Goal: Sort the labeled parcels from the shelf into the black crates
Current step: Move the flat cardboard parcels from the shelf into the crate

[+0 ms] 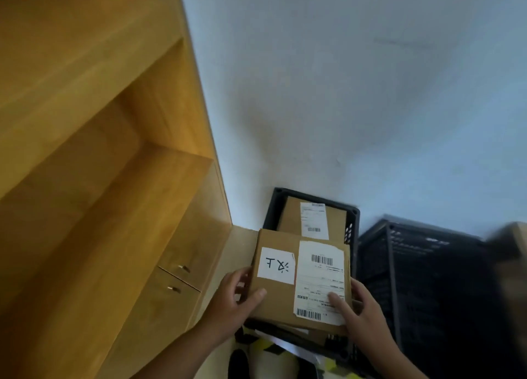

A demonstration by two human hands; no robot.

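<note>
Both hands on one cardboard parcel (273, 301). My left hand (231, 301) grips its left edge, thumb flat on top, fingers curled round the side. My right hand (356, 307) grips the right edge, thumb pressing on the printed shipping label (320, 281). The fingers under the box are hidden.

The parcel is face up and about level. A white handwritten tag (276, 265) sits left of the shipping label. I'm holding it over the near black crate (350, 233), which stands against the wall (342, 93). I can't tell if the parcel is touching anything below. Another labeled parcel (291, 216) lies in the far end of that crate. A second black crate (427, 279) is just beside it on the right. The wooden shelf (85, 122) is on the left, with small cabinet doors (182, 279) low down.

Step looks like placing: parcel off the shelf, poised at a crate. Next: confirm the tag matches this crate, then lower it flat into the near end and let go with both hands. Otherwise shift right to the other crate.
</note>
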